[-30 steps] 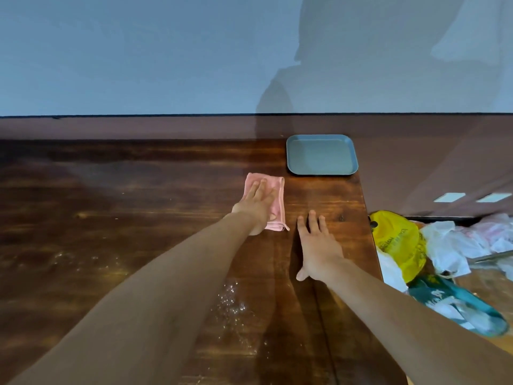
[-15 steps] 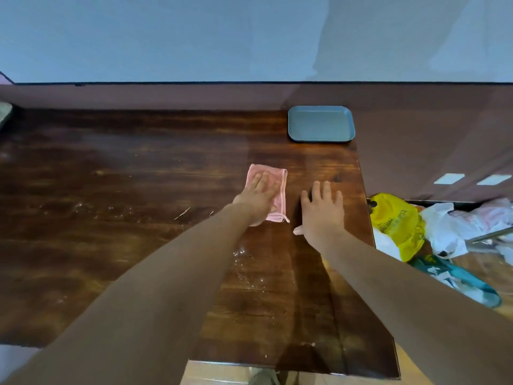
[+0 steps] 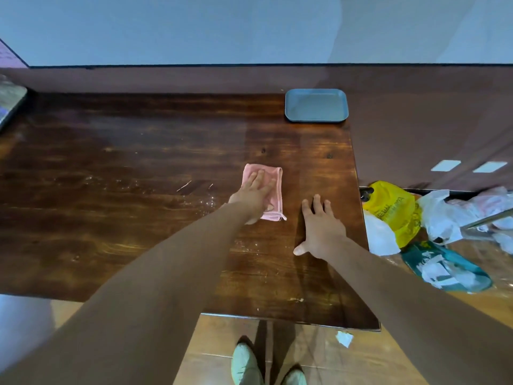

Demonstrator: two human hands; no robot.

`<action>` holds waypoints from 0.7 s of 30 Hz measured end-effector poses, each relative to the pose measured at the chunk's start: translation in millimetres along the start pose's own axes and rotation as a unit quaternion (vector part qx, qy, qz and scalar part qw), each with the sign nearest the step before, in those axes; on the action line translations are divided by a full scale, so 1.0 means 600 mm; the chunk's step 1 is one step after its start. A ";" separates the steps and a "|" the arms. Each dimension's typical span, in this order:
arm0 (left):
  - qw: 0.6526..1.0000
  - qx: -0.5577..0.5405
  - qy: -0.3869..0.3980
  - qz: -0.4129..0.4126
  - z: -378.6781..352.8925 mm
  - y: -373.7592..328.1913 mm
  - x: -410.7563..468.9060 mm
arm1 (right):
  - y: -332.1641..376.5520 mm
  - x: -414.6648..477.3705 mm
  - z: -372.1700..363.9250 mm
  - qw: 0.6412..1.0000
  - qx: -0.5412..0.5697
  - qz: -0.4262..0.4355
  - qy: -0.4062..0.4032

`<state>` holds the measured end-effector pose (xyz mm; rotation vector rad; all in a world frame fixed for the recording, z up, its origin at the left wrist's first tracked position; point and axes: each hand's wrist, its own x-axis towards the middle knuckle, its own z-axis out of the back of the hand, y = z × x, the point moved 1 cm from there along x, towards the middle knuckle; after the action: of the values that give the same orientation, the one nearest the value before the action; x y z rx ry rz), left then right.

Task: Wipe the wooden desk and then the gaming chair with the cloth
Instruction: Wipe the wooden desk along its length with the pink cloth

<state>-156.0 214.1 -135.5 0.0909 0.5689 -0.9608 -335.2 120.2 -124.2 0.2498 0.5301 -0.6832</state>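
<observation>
The right hand [image 3: 319, 232] lies flat on the desk [image 3: 138, 162], fingers straight, holding nothing. At ten o'clock from it, the left hand [image 3: 251, 200] presses straight-fingered on the pink cloth [image 3: 277, 190]. Farther, at one o'clock, sits a tray [image 3: 316, 107].

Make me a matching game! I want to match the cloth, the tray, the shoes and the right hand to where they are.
Things:
1. cloth
2. tray
3. shoes
4. right hand

Places:
a. on the floor
b. flat on the bare desk
c. under the left hand
d. at the desk's far right corner

Pairs: 1-c, 2-d, 3-a, 4-b
</observation>
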 end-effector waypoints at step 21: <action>1.000 0.022 -0.007 -0.015 -0.104 -0.041 -0.149 | 0.015 -0.100 -0.097 0.999 -0.035 0.002 0.004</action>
<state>-240.8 286.8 -139.9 0.1149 0.5381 -1.0029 -390.5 181.4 -140.2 0.1884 0.5602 -0.6588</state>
